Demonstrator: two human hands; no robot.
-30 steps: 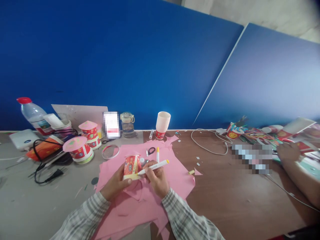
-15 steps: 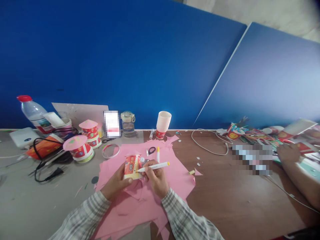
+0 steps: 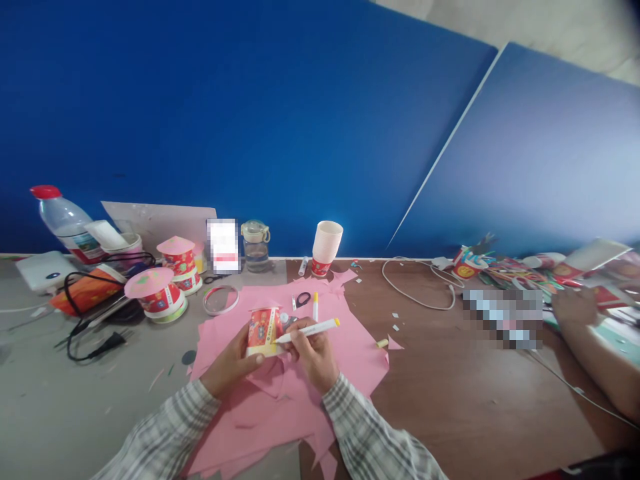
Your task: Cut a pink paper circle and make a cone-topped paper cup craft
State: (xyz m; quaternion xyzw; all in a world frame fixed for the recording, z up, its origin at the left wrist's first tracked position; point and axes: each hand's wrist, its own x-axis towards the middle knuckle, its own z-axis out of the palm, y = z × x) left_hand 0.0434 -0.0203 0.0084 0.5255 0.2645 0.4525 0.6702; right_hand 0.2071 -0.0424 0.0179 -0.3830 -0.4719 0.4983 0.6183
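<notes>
Head: left hand (image 3: pixel 230 363), cup (image 3: pixel 263 330); right (image 3: pixel 313 358), marker (image 3: pixel 314 328)

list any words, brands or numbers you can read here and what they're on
No text can be read.
paper cup in the left hand: red print, too blurred.
marker in the right hand: dark lettering on the barrel, too small.
water bottle label: too blurred.
white box: blue mark, too small.
card by the jar: pixelated.

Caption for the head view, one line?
Left hand holds a red paper cup over pink paper; right hand holds a marker to it.
</notes>
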